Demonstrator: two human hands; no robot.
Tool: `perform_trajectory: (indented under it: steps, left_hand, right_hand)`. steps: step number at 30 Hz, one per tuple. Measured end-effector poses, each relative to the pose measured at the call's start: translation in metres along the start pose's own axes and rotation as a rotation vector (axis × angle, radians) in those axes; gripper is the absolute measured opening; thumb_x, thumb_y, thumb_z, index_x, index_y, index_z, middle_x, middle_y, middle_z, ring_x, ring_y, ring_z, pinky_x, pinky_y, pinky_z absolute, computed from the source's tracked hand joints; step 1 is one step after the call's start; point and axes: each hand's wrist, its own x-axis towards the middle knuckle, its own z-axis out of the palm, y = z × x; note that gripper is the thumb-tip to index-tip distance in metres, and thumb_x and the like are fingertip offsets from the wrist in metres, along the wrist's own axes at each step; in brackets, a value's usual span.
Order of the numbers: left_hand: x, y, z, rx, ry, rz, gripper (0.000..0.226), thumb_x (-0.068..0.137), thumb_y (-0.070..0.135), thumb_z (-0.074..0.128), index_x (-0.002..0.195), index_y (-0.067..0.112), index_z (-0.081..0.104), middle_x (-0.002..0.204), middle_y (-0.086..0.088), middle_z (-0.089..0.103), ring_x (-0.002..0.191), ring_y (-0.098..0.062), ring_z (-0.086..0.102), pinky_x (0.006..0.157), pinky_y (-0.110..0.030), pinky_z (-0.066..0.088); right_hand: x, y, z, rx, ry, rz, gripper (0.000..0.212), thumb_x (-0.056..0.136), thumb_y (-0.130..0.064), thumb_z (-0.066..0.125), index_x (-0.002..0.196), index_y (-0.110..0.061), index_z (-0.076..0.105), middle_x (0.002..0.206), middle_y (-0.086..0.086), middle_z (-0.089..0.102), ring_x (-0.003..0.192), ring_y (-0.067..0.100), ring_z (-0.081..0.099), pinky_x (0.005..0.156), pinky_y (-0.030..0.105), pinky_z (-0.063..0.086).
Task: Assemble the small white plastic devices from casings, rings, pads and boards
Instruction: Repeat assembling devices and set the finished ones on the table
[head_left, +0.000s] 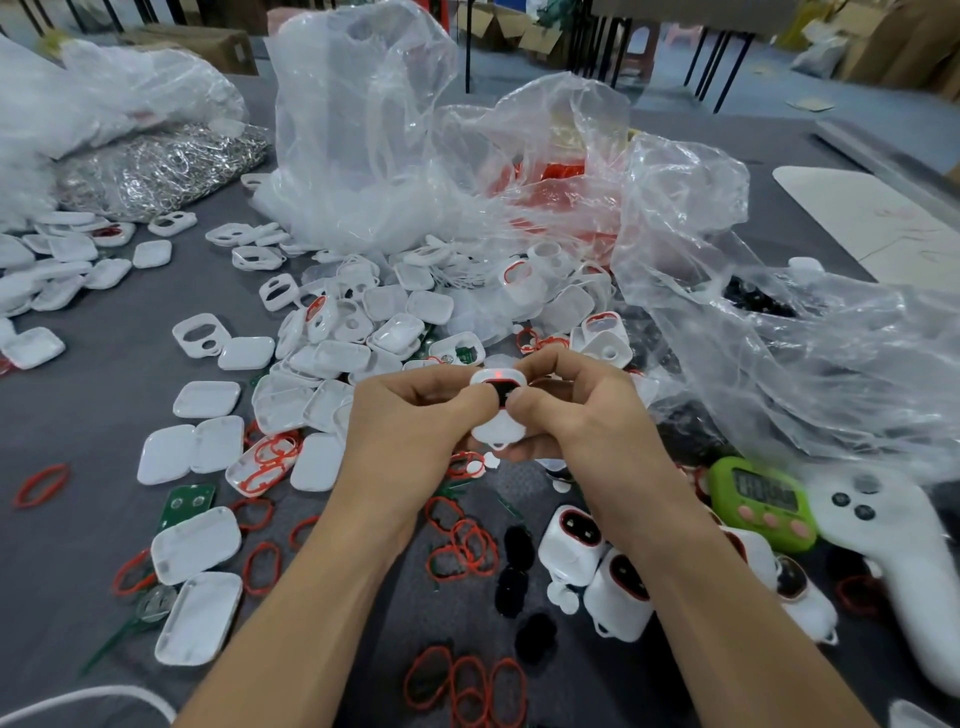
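Both my hands hold one small white device (497, 410) above the middle of the grey table (83, 415). It has a red-rimmed dark window and a small red light glowing at its top. My left hand (410, 415) grips its left side, and my right hand (576, 410) grips its right side with the thumb pressed on its front. Loose white casings (332, 358) lie piled behind my hands. Red rings (462, 545) and black pads (511, 587) are scattered in front. A green board (187, 501) lies at the left. Finished devices (597, 561) lie at the lower right.
Crumpled clear plastic bags (467, 171) rise behind the pile and at the right. A bag of metal clips (156, 171) sits at the back left. A green timer (759, 501) and a white controller (893, 566) lie at the right.
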Motion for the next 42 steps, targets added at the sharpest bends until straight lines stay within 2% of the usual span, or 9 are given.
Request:
perform_trajectory:
  steps: [3, 9, 13, 21, 27, 32, 35, 37, 42]
  left_hand:
    - [-0.0016, -0.0006, 0.0017, 0.048, -0.038, 0.052, 0.020, 0.081, 0.006, 0.078, 0.083, 0.024, 0.084, 0.077, -0.004, 0.079, 0.064, -0.011, 0.070, 0.055, -0.020, 0.053]
    - [-0.0023, -0.0034, 0.0059, 0.086, -0.026, 0.052, 0.020, 0.072, 0.021, 0.075, 0.085, 0.032, 0.085, 0.078, 0.000, 0.079, 0.064, -0.008, 0.068, 0.057, -0.020, 0.052]
    - [-0.0009, -0.0028, 0.0055, 0.067, 0.020, 0.028, 0.015, 0.072, 0.023, 0.078, 0.083, 0.030, 0.084, 0.071, 0.001, 0.077, 0.054, -0.005, 0.061, 0.052, -0.015, 0.046]
    - [0.0000, -0.0008, 0.0044, 0.048, 0.053, 0.021, 0.005, 0.079, 0.020, 0.086, 0.082, 0.023, 0.084, 0.070, 0.000, 0.076, 0.053, -0.007, 0.062, 0.050, -0.018, 0.048]
    - [-0.0015, -0.0008, 0.0028, 0.036, 0.071, 0.042, 0.010, 0.073, 0.017, 0.088, 0.078, 0.025, 0.085, 0.073, -0.003, 0.078, 0.060, -0.009, 0.068, 0.055, -0.019, 0.052]
    - [-0.0030, -0.0014, 0.0025, 0.096, -0.016, 0.074, 0.014, 0.077, 0.023, 0.079, 0.083, 0.035, 0.084, 0.078, 0.002, 0.079, 0.066, -0.006, 0.071, 0.058, -0.017, 0.052]
    - [-0.0026, -0.0028, 0.0021, 0.119, -0.067, 0.071, 0.021, 0.075, 0.023, 0.075, 0.087, 0.038, 0.084, 0.083, 0.001, 0.080, 0.080, -0.023, 0.076, 0.070, -0.035, 0.062]
    - [-0.0028, -0.0039, 0.0029, 0.135, -0.072, 0.069, 0.023, 0.075, 0.023, 0.073, 0.087, 0.040, 0.083, 0.083, 0.001, 0.080, 0.077, -0.023, 0.074, 0.071, -0.038, 0.059]
    - [-0.0019, -0.0029, 0.0029, 0.075, -0.019, 0.016, 0.014, 0.077, 0.020, 0.079, 0.086, 0.030, 0.085, 0.079, -0.004, 0.079, 0.064, -0.015, 0.067, 0.059, -0.029, 0.055]
  right_hand:
    - [0.0006, 0.0017, 0.0013, 0.000, 0.066, -0.012, 0.025, 0.091, 0.005, 0.065, 0.079, -0.016, 0.069, 0.071, 0.006, 0.074, 0.065, 0.020, 0.070, 0.055, 0.028, 0.059]
    - [0.0017, 0.0063, 0.0056, -0.060, 0.183, -0.027, 0.022, 0.072, -0.014, 0.068, 0.068, -0.035, 0.072, 0.068, 0.004, 0.073, 0.059, 0.016, 0.067, 0.052, 0.025, 0.055]
    - [0.0025, 0.0049, 0.0009, -0.062, 0.087, -0.016, 0.028, 0.091, -0.001, 0.068, 0.077, -0.024, 0.072, 0.070, 0.000, 0.074, 0.062, 0.012, 0.069, 0.060, 0.026, 0.059]
    - [0.0010, 0.0022, 0.0015, -0.055, 0.038, -0.032, 0.027, 0.088, 0.009, 0.063, 0.086, -0.017, 0.072, 0.068, -0.004, 0.070, 0.069, 0.013, 0.070, 0.065, 0.027, 0.060]
    - [-0.0001, 0.0032, 0.0023, -0.092, 0.018, -0.038, 0.026, 0.088, 0.005, 0.065, 0.081, -0.020, 0.070, 0.071, 0.001, 0.074, 0.061, 0.017, 0.069, 0.066, 0.035, 0.063]
    - [0.0026, 0.0035, -0.0008, -0.033, 0.063, -0.013, 0.024, 0.089, 0.006, 0.066, 0.079, -0.016, 0.068, 0.074, 0.003, 0.074, 0.067, 0.016, 0.068, 0.057, 0.027, 0.056]
    - [0.0028, 0.0051, -0.0005, -0.005, 0.115, 0.017, 0.035, 0.086, 0.009, 0.067, 0.071, -0.022, 0.066, 0.071, 0.006, 0.074, 0.057, 0.015, 0.066, 0.049, 0.023, 0.050]
    - [0.0029, 0.0054, -0.0011, -0.007, 0.127, 0.018, 0.039, 0.083, 0.009, 0.067, 0.066, -0.026, 0.067, 0.066, 0.004, 0.072, 0.051, 0.012, 0.064, 0.046, 0.020, 0.048]
    - [0.0018, 0.0048, -0.0035, -0.052, 0.019, 0.013, 0.016, 0.072, -0.010, 0.069, 0.085, -0.019, 0.070, 0.071, -0.002, 0.072, 0.064, 0.010, 0.069, 0.060, 0.026, 0.058]
